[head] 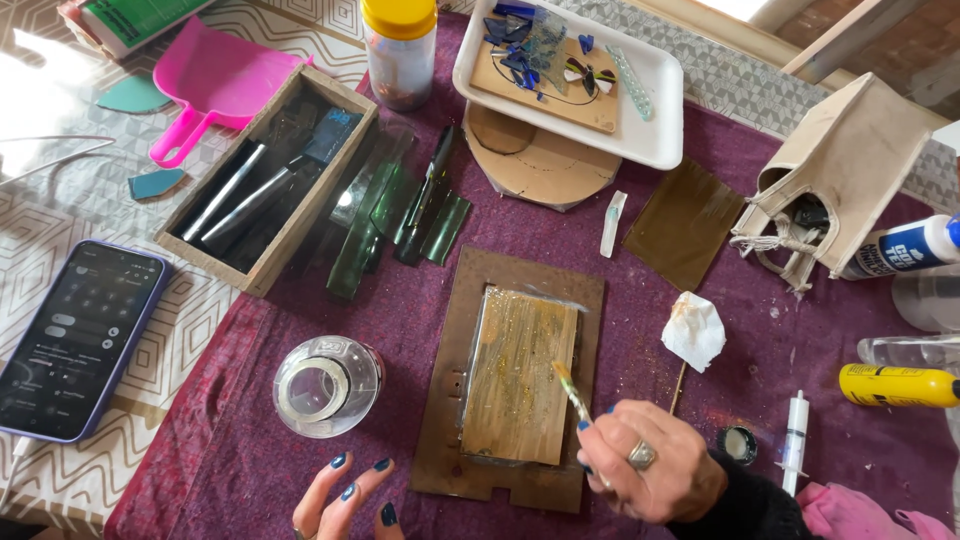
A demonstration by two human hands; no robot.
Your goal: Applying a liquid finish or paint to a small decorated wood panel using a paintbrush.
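My right hand (650, 470) grips a thin paintbrush (572, 390), its tip resting on the right edge of a glittery golden-brown rectangular panel (518, 375). The panel lies on a brown cardboard board (450, 330) over a purple cloth. My left hand (345, 500) rests at the bottom edge with fingers spread, holding nothing, just below a clear glass jar (327, 385). Both hands have dark blue nails; the right one wears a ring.
A phone (80, 340) lies at left, a wooden box of tools (265, 180) and green glass strips (400, 215) behind the panel. A white tray (570, 80), crumpled tissue (693, 330), syringe (795, 440), canvas bag (850, 180), glue bottles (900, 385) and pink dustpan (215, 85) surround the area.
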